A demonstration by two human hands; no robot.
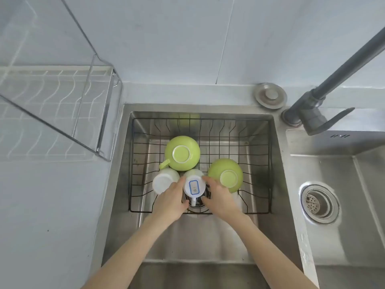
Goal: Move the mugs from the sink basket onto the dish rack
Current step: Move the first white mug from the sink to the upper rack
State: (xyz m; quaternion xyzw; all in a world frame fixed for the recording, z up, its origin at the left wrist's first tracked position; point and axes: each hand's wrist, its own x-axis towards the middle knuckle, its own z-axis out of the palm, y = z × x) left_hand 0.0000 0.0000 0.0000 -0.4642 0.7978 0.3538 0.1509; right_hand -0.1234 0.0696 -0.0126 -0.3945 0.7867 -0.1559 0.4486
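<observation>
- Four mugs sit upside down in the sink basket [258, 163], near its front: two green, two white. Both of your hands are on the white mug with the blue-bordered label [194, 186], which stands between the plain white mug [163, 181] and the right green mug [226, 175].
- Your left hand [170, 202] has its fingers [180, 181] pressed against the mug's left side; your right hand [218, 198] has its fingers [207, 179] curved round the right side. They look to be squeezing the mug between them, though the far fingertips are hidden, so how firm the hold is cannot be told.
- The handle points toward you, between your wrists. Consider slipping one finger through it; wet glaze is likely slippery.
- Lift straight up first. The neighbours are touching or just beside this mug, and a sideways drag would probably knock them or catch the wire.
- Clear the basket's rim and the sink [116, 184] wall before swinging left.
- The dish rack [58, 113] stands on the table [52, 205] to the left, with no mugs on it. Pick a slot at the back so later mugs have room.
- Keep the mug mouth-down so it drains, and set it gently between the wires.
</observation>
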